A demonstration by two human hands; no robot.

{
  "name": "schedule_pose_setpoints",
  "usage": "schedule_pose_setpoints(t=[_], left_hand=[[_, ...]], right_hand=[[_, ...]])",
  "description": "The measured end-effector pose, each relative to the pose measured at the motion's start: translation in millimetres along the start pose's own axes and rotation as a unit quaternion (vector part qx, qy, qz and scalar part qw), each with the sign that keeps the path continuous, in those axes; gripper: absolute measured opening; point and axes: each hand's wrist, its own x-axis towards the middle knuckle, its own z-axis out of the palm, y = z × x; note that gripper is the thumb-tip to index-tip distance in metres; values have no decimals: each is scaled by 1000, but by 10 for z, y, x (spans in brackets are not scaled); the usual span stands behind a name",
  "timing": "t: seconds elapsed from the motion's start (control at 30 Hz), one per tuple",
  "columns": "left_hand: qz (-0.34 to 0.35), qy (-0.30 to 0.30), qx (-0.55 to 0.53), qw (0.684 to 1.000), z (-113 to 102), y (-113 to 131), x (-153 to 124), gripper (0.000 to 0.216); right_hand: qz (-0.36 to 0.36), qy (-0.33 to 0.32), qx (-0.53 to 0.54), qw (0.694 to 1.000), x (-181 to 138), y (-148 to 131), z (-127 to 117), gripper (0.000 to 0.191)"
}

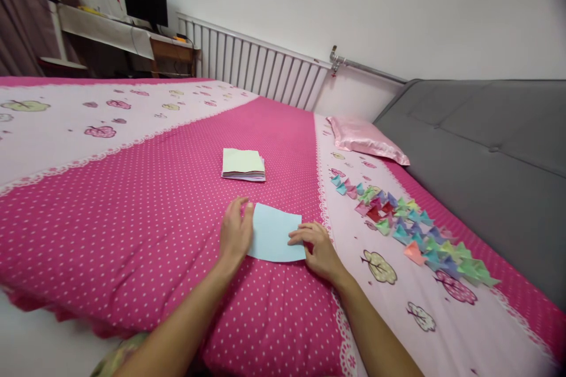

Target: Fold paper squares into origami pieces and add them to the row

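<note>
A light blue paper square (275, 231) lies flat on the pink dotted bedspread (154, 206) near the bed's front edge. My left hand (235, 233) rests on the sheet's left edge, fingers laid together and curled over it. At the sheet's right edge my right hand (319, 247) presses down with bent fingertips. Beyond the sheet sits a stack of coloured paper squares (243, 165) with a pale green one on top. To the right, several small folded paper shapes (411, 230) in many colours lie in a long band.
A pink satin pillow (367, 140) lies at the head of the bed against a grey padded headboard (481, 159). A white radiator (256, 68) lines the far wall. A desk with a dark monitor (144, 0) stands at the far left.
</note>
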Motion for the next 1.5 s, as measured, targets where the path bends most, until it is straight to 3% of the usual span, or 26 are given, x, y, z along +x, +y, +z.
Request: schedule_pose_setpoints(t=[0.1,0.2,0.3,0.4,0.57,0.7,0.93,1.2,1.5], left_hand=[[130,-76,136,979,60,19,-107,40],[225,-177,220,933,128,-23,-202,41],[249,-254,289,889,176,-86,-263,43],[253,-288,341,858,193,-121,-298,47],[260,-304,370,839,192,-126,-320,48],[248,-317,384,831,201,-131,-315,48],[231,-321,397,828,217,-146,-240,51],[189,-301,359,863,223,-180,-105,62],[108,-193,464,858,70,-213,-18,61]], right_hand=[[6,12,19,1000,3,1,-51,44],[46,61,47,996,11,11,-91,45],[83,109,79,987,12,-31,-93,38],[60,88,92,990,-1,-152,-34,39],[-42,-112,55,991,-39,-301,135,54],[-17,-160,9,987,-50,-239,195,56],[28,-156,-42,987,-5,-90,192,56],[81,-117,-75,987,52,71,199,55],[164,-18,-48,985,19,132,181,56]])
